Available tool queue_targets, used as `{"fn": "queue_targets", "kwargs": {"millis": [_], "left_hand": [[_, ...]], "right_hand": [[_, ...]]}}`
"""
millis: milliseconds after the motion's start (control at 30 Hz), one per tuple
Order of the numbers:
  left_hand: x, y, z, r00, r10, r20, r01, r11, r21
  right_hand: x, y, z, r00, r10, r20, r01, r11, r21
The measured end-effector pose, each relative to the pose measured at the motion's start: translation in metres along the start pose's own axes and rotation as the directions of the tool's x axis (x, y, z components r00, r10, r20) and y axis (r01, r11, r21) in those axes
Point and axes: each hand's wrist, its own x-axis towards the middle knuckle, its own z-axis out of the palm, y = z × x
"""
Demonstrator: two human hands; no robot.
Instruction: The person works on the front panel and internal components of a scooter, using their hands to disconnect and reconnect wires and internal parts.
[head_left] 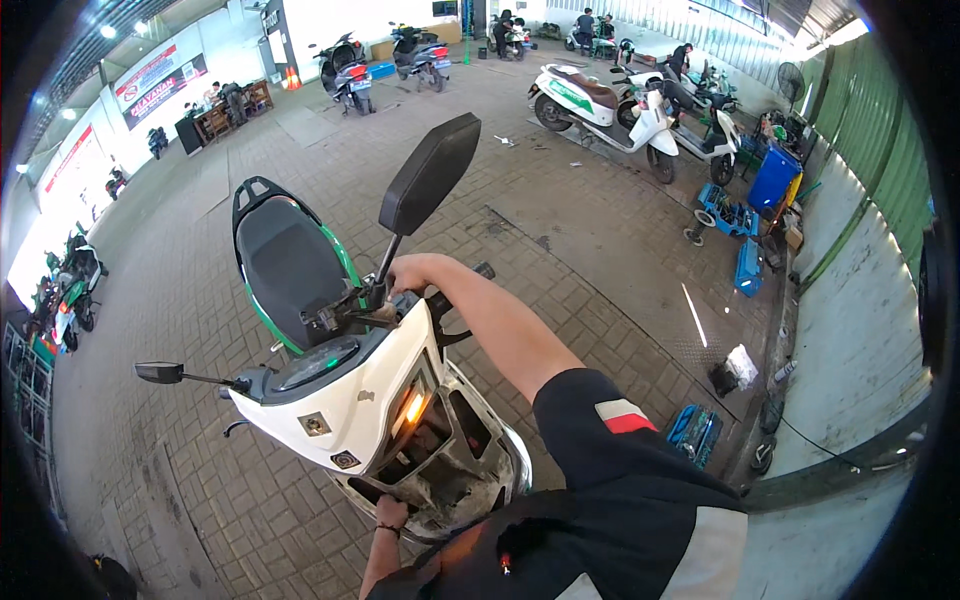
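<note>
A white and green scooter (pixel 320 400) stands in front of me, its black seat (pixel 290 270) behind the handlebar and an orange lamp (pixel 412 405) lit on the front. My right hand (pixel 408 272) reaches over to the handlebar beside the right mirror's (pixel 428 175) stem; its fingers are curled and partly hidden, so what they hold is unclear. Low on the front, my left hand (pixel 392 512) grips the edge of a dark opening in the body panel. The left mirror (pixel 160 372) sticks out to the side.
Parked white scooters (pixel 605 110) and several workers (pixel 585 30) are at the back. Blue tool cases (pixel 745 268), a blue bin (pixel 778 175) and an open toolbox (pixel 700 435) line the right wall (pixel 850 330). More scooters (pixel 70 295) stand at left. A person (pixel 230 100) is at a desk.
</note>
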Motion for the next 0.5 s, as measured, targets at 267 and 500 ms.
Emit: {"fn": "queue_targets", "kwargs": {"millis": [267, 500], "left_hand": [[0.008, 0.0, 0.011, 0.992, -0.12, -0.025, 0.117, 0.988, -0.104], [0.0, 0.011, 0.004, 0.979, -0.202, -0.013, 0.199, 0.973, -0.119]], "right_hand": [[0.01, 0.024, 0.006, 1.0, -0.017, -0.021, 0.018, 0.999, 0.048], [0.008, 0.018, 0.007, 1.0, 0.007, -0.012, -0.007, 0.997, 0.079]]}}
